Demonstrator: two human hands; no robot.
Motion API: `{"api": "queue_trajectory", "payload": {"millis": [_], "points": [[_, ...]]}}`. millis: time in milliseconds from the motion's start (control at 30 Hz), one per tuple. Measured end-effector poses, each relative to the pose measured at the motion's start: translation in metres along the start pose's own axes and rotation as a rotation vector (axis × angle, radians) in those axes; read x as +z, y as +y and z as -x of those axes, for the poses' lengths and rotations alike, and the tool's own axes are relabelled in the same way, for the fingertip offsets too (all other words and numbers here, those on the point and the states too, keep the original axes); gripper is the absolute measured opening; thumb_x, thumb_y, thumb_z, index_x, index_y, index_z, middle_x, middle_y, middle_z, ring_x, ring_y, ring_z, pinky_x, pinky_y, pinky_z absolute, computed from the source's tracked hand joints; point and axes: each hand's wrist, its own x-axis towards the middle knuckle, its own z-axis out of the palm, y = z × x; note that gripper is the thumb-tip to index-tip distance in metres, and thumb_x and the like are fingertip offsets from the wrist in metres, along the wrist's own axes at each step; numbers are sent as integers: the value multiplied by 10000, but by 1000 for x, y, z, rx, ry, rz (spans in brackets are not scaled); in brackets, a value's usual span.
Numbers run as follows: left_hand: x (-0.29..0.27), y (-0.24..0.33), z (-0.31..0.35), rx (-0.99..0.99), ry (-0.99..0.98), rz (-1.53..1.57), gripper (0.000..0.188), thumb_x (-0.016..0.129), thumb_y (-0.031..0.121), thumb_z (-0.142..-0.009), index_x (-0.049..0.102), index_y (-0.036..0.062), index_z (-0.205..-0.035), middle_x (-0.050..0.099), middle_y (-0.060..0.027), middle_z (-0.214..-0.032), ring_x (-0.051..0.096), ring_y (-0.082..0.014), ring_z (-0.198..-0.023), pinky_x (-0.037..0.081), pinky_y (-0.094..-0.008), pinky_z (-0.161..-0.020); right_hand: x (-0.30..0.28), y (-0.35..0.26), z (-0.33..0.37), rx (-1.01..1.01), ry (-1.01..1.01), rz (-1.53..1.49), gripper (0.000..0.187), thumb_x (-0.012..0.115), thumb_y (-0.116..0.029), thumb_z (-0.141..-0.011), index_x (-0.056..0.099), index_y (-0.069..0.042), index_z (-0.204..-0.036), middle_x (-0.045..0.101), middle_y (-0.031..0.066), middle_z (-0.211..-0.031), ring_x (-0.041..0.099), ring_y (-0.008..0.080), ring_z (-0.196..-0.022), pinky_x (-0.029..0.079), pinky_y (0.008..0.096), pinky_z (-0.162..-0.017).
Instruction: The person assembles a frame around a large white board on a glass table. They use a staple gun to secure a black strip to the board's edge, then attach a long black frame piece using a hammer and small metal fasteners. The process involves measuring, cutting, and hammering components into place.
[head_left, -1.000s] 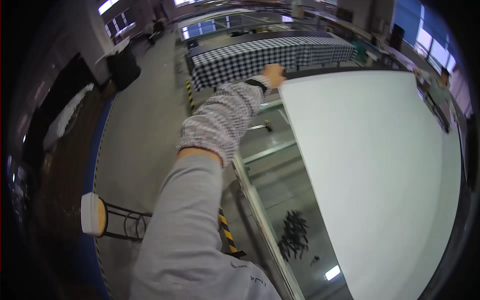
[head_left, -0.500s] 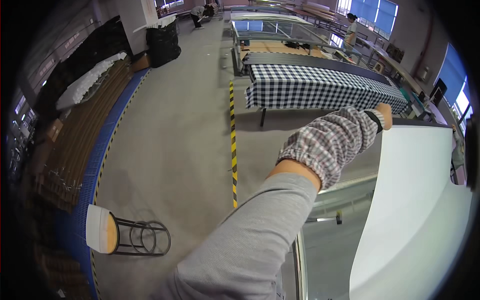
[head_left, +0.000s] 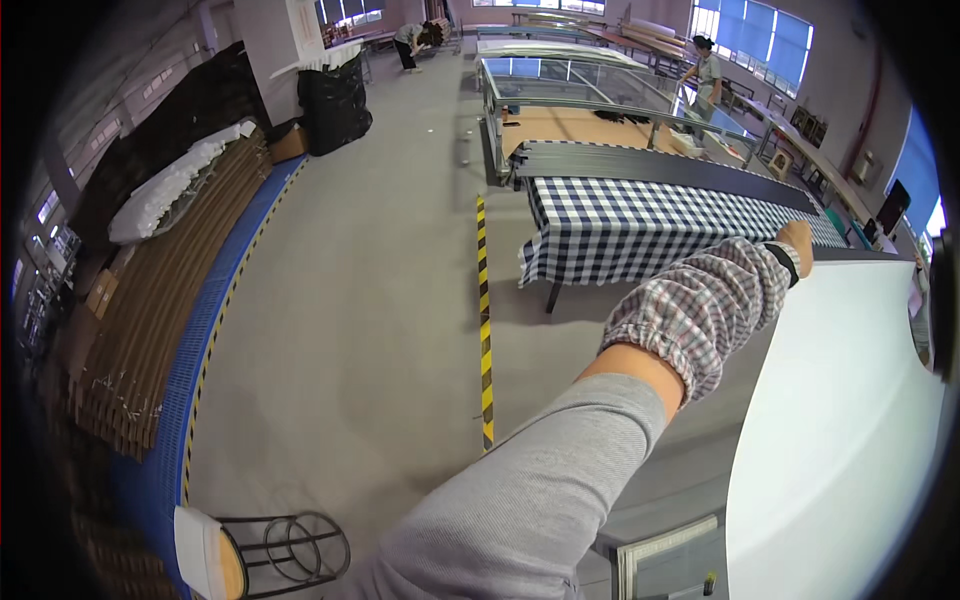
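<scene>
My left arm, in a grey sleeve and a plaid sleeve cover, reaches up and to the right. At its end my left hand [head_left: 797, 245] is closed at the top left corner of a large white sheet [head_left: 840, 400]. A dark strip [head_left: 860, 255] runs along the sheet's upper edge, beside the fingers. The sheet hangs down in a smooth curve toward the lower right. Most of the fingers are turned away from sight. My right hand cannot be made out; the sheet's right side fades into the dark rim.
A checked cloth [head_left: 600, 225] covers a table beyond the arm, with dark slats [head_left: 650, 165] on it. Below the arm lies a glass-topped frame [head_left: 665, 545]. A stool [head_left: 265, 550] stands at lower left. Long brown stock [head_left: 180, 300] lines the left. Two people work farther off.
The view has tilted, so the table, stool and floor tape appear lower. My left hand, still at the sheet's corner, appears slightly farther right and lower.
</scene>
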Motion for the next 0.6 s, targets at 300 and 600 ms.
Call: {"api": "queue_trajectory", "payload": {"millis": [300,600], "points": [[-39,-152,-180,62,14,-66,77,569,63,-721,644,54,-710,634,-131,-749,636,-213,-738,510,-268,-610,85,-197,-117,6,0,69,357,511,-351,-816,606,-22,-918,626,134,-835,597,251,-708,474,386,-603],[-55,-356,-414,143,36,-446,132,544,90,-744,649,134,-677,635,-53,-700,623,-145,-666,469,-247,-532,221,-389,-227,9,20,69,366,505,-361,-817,605,-26,-924,627,140,-826,598,261,-690,473,404,-585]]}}
